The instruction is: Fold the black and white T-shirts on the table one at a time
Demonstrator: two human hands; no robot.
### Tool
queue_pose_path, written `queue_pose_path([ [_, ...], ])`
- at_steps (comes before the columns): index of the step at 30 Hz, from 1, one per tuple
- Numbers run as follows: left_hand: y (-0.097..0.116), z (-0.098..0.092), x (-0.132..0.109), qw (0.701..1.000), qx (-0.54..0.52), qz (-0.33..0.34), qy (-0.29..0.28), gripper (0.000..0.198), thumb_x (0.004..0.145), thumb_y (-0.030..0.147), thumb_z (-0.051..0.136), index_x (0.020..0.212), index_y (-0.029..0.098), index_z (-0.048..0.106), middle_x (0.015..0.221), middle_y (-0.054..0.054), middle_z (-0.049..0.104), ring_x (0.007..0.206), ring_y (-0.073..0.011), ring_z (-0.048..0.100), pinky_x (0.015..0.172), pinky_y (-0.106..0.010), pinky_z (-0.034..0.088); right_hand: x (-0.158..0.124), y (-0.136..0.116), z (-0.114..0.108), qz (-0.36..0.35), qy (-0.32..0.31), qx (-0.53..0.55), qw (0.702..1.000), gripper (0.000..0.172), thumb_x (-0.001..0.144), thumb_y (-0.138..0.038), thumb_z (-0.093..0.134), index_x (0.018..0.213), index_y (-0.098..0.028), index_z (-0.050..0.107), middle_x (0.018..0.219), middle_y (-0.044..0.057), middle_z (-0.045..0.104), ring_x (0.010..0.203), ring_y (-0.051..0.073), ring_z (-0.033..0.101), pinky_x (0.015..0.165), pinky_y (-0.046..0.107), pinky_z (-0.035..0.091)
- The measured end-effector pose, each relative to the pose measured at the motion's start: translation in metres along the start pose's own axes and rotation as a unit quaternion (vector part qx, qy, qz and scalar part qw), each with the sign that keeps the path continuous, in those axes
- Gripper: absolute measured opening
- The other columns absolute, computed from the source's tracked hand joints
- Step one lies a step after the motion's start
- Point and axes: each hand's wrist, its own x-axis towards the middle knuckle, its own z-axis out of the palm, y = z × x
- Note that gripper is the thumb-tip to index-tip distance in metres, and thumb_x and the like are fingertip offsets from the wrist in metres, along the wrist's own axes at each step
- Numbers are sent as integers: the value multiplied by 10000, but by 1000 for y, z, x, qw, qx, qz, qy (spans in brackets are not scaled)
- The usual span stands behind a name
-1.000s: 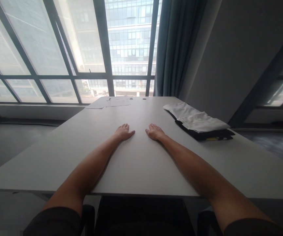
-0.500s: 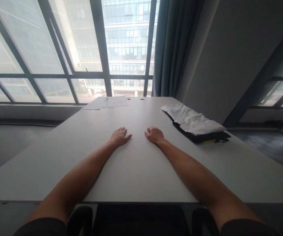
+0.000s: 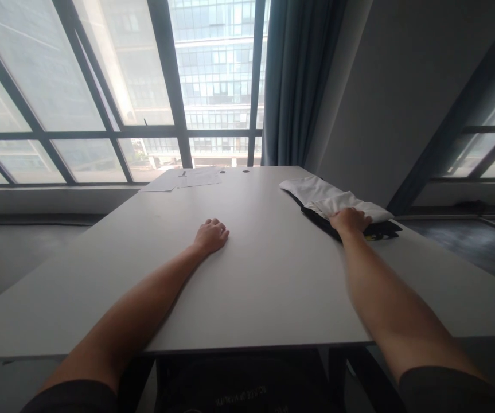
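A folded white garment [image 3: 311, 189] lies on top of a folded black garment [image 3: 321, 221] at the right of the table. My right hand [image 3: 350, 220] has its fingers closed on the near edge of the white one, whose fabric bunches up beside the thumb. Some fingertips are hidden in the cloth. My left hand [image 3: 211, 235] rests on the bare tabletop near the middle, its fingers curled in with nothing visible in them.
The white table [image 3: 256, 287] reaches towards the windows. Sheets of paper [image 3: 198, 178] lie at its far left, near two dark round holes. A blue-grey curtain [image 3: 294, 86] hangs behind the far end. A sloping wall stands to the right.
My right hand has moved right from the middle of the table onto the white garment and closed on it. My left hand's fingers have curled in. The view has shifted slightly.
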Motion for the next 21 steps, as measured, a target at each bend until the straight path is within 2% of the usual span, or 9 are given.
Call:
queue_pose_path([
  [2, 0, -1, 0, 1000, -3, 2, -3, 386, 962, 405, 442, 1108, 188, 727, 1221, -109, 641, 1169, -274, 539, 1027, -389, 452, 3, 1, -5, 27, 14, 55, 998, 199, 793, -212, 571, 876, -139, 737, 1054, 268, 686, 1067, 368, 588, 930, 529, 334],
  [4, 0, 0, 1, 1000, -5, 6, -5, 387, 965, 406, 438, 1107, 186, 723, 1222, -113, 638, 1170, -275, 538, 1026, -393, 451, 5, -5, -16, 47, 89, 146, 984, 240, 817, -177, 521, 935, -138, 725, 1064, 273, 688, 1033, 345, 611, 892, 482, 374],
  [6, -1, 0, 2, 1000, -4, 11, -8, 387, 968, 403, 433, 1101, 182, 722, 1220, -117, 638, 1169, -280, 539, 1014, -398, 457, 3, -21, -31, 43, 188, 246, 950, 288, 841, -172, 466, 1014, -122, 690, 1108, 267, 676, 1026, 313, 617, 883, 424, 410],
  [8, -2, 2, 2, 1000, -8, 19, -9, 393, 972, 413, 433, 1128, 184, 712, 1232, -116, 639, 1179, -285, 540, 1016, -403, 455, -8, -49, -45, -8, 224, 328, 918, 275, 847, -209, 461, 1011, -112, 659, 1076, 235, 678, 992, 277, 619, 882, 373, 441],
  [9, -2, 2, 2, 1000, -14, 26, -8, 406, 971, 432, 442, 1174, 186, 694, 1250, -113, 636, 1189, -287, 540, 1023, -407, 451, -18, -67, -50, -49, 201, 363, 909, 247, 847, -244, 476, 968, -121, 653, 1014, 204, 687, 944, 260, 624, 870, 362, 457],
  [11, -1, 2, 1, 998, -36, 43, 6, 515, 950, 498, 488, 1342, 181, 595, 1327, -115, 610, 1222, -294, 535, 1051, -415, 436, -47, -107, -53, -162, 66, 432, 885, 225, 828, -355, 549, 872, -158, 647, 869, 115, 691, 822, 227, 628, 801, 348, 497],
  [15, 9, -1, -5, 993, -88, 59, 45, 867, 857, 579, 609, 1562, 162, 323, 1489, -150, 492, 1326, -345, 478, 1108, -443, 396, -110, -166, -49, -277, -178, 531, 781, 385, 754, -556, 651, 826, -178, 656, 735, 31, 670, 696, 187, 628, 702, 340, 553],
  [18, 17, -3, -7, 988, -130, 74, 48, 819, 852, 476, 625, 1566, 191, 342, 1527, -125, 466, 1379, -351, 440, 1138, -438, 374, -130, -175, -50, -287, -221, 547, 755, 471, 696, -644, 697, 782, -182, 655, 724, 25, 675, 695, 182, 640, 675, 339, 577],
  [21, 20, -7, -5, 988, -144, 40, 21, 624, 894, 436, 578, 1454, 166, 523, 1423, -134, 581, 1297, -344, 535, 1065, -417, 445, -123, -164, -51, -275, -198, 541, 770, 525, 676, -695, 699, 769, -180, 652, 719, 28, 680, 680, 175, 642, 634, 328, 583],
])
